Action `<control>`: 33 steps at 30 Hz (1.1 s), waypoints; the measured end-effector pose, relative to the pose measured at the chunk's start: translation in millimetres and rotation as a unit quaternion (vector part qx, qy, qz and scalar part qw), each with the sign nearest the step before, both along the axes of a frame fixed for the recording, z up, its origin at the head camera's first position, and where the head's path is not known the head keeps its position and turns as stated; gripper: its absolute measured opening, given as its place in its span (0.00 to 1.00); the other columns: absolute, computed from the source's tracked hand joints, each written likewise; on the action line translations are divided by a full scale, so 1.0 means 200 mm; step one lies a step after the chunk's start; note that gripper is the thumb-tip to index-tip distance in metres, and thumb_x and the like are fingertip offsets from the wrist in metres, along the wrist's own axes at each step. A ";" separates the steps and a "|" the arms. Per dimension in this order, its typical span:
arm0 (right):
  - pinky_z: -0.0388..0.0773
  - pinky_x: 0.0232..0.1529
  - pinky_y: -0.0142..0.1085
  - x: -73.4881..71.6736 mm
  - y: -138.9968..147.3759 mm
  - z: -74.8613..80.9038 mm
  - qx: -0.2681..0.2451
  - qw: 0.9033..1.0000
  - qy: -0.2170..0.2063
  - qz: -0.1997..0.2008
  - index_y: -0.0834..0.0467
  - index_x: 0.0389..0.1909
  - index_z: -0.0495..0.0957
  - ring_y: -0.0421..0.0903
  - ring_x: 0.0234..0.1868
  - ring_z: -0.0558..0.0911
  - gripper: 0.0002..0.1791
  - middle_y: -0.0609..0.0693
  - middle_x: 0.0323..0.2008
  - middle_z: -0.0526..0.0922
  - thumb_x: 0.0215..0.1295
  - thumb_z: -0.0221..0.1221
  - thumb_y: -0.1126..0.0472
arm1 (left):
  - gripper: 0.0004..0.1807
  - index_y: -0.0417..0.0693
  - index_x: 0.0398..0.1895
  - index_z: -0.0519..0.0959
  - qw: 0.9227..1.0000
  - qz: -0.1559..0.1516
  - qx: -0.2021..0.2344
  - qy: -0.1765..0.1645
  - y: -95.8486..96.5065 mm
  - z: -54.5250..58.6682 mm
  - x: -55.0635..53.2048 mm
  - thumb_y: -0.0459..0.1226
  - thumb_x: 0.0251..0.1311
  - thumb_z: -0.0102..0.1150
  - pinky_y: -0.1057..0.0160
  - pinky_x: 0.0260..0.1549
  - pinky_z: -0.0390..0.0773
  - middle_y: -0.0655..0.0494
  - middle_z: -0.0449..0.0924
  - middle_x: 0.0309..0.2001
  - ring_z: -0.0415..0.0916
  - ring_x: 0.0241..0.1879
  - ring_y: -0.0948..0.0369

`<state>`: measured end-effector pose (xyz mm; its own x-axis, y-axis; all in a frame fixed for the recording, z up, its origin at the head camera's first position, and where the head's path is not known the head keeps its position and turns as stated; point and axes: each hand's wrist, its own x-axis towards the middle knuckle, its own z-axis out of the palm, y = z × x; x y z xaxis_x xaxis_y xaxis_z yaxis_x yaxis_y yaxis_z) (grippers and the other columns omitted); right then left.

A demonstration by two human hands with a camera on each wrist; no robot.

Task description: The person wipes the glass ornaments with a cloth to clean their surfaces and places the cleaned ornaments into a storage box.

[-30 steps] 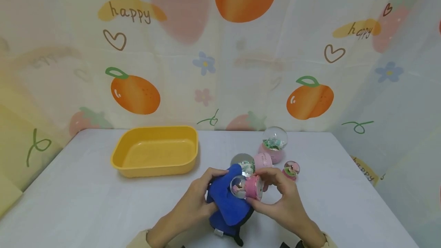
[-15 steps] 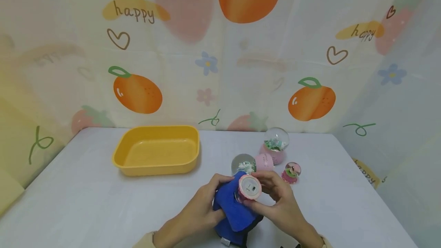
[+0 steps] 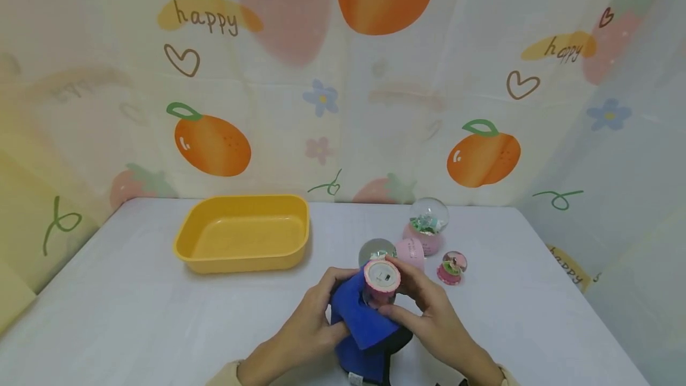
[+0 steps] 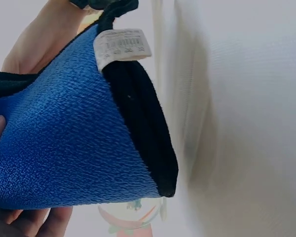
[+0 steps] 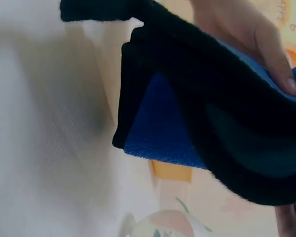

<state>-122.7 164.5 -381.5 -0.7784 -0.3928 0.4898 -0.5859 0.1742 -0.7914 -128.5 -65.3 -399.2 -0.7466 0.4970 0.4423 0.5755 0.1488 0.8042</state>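
Note:
My left hand holds a blue cloth with black edging, bunched up above the table. A small snow globe with a pink base is in my right hand, pinched between thumb and fingers. Its base faces up, while its glass end points down and is hidden against the cloth. In the left wrist view the cloth shows a white label at its edge. The right wrist view has the folded cloth covering most of the hands' work.
A yellow tray stands at the back left. Behind my hands, a larger snow globe lies on its side. Another snow globe stands upright behind it, with a small one to the right.
The small globe, at first sideways with its glass to the left, has been turned so that its base faces up. The cloth shifts slightly with my hands.

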 end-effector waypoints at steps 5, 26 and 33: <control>0.80 0.53 0.29 -0.01 0.01 0.00 -0.001 1.000 0.010 -0.018 0.58 0.65 0.69 0.38 0.54 0.83 0.29 0.56 0.56 0.77 0.63 0.62 0.73 | 0.36 0.49 0.66 0.64 0.999 0.028 0.022 0.004 -0.02 0.02 -0.01 0.28 0.54 0.68 0.62 0.51 0.82 0.48 0.78 0.60 0.79 0.54 0.61; 0.78 0.57 0.27 -0.04 0.06 0.01 0.006 0.997 0.060 0.040 0.61 0.60 0.75 0.38 0.61 0.74 0.27 0.57 0.59 0.75 0.58 0.62 0.78 | 0.37 0.55 0.74 0.62 0.999 0.000 0.021 -0.036 -0.07 0.07 -0.04 0.35 0.61 0.62 0.58 0.59 0.77 0.52 0.70 0.69 0.73 0.64 0.55; 0.74 0.61 0.27 -0.05 0.06 0.02 -0.018 0.998 0.057 0.038 0.66 0.62 0.71 0.38 0.60 0.77 0.30 0.50 0.59 0.78 0.57 0.62 0.80 | 0.38 0.54 0.73 0.57 0.999 0.006 0.021 -0.043 -0.08 0.08 -0.02 0.32 0.61 0.62 0.64 0.62 0.74 0.50 0.68 0.69 0.72 0.63 0.57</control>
<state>-131.9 176.6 -377.4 -0.6858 -0.4294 0.5877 -0.6825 0.0989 -0.7242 -132.5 -80.7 -383.8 -0.7883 0.4700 0.3971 0.5025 0.1195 0.8563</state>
